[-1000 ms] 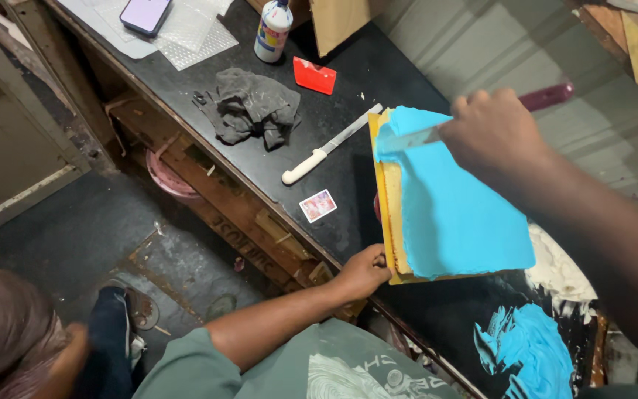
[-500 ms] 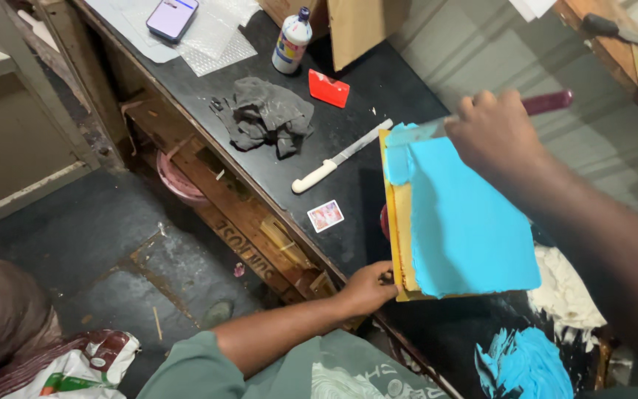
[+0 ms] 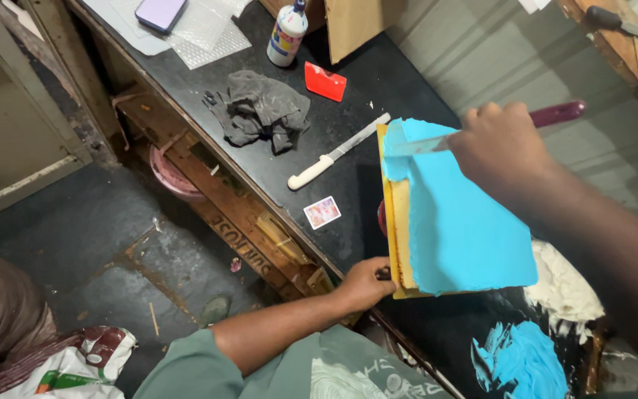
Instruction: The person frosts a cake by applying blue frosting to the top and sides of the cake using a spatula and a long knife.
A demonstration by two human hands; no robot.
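Observation:
A rectangular cake (image 3: 459, 222) coated in bright blue icing sits on a yellow board (image 3: 391, 222) on the black worktop (image 3: 348, 185). My right hand (image 3: 503, 148) grips a palette knife with a dark red handle (image 3: 559, 113). Its blade (image 3: 415, 145) lies flat on the cake's far left corner. My left hand (image 3: 367, 284) holds the near left corner of the board at the worktop's front edge. The cake's left side shows bare yellow sponge.
A white-handled knife (image 3: 330, 157), a small printed card (image 3: 322, 212), a dark grey rag (image 3: 260, 111), a red scraper (image 3: 325, 81), a white bottle (image 3: 287, 33) and a phone (image 3: 160, 13) lie on the worktop. Smears of blue icing (image 3: 526, 362) and white icing (image 3: 566, 284) sit right of the cake.
The view has shifted slightly, so the bench objects sit lower in the frame. Both hands keep their grips; the knife blade stays at the cake's far left corner.

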